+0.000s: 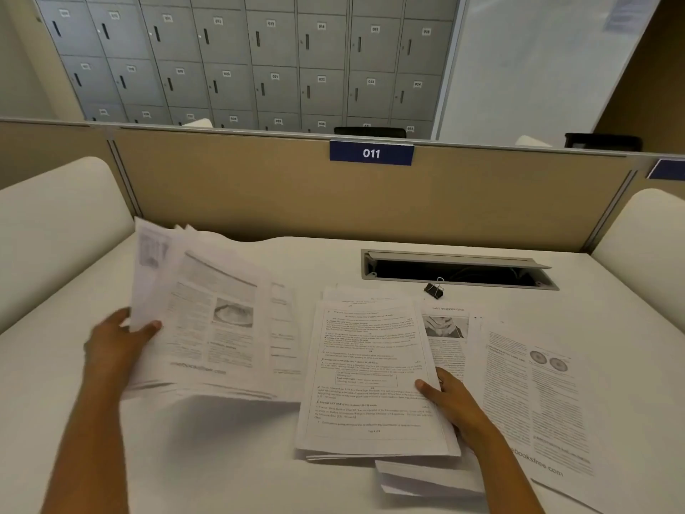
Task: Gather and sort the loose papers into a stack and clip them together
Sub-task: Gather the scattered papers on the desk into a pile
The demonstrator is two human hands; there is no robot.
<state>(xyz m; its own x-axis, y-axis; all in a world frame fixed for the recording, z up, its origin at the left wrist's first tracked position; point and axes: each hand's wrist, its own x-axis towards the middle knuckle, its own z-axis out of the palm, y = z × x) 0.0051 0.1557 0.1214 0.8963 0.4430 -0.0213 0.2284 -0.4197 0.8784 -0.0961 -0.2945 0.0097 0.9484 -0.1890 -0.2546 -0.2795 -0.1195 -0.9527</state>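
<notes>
R hand (452,402) pinch-grip on ctr stack (370,365), L hand (115,339) likewise on raised sheaf (207,320); clip (433,290) beyond, apart.

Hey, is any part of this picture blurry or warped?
Head view: the fanned papers held by the left hand are smeared by blur; the stack gripped by the right hand is sharper, though its fine print is unreadable; the wide lens bows the partition top and the desk edges; light is soft, with no glare.
</notes>
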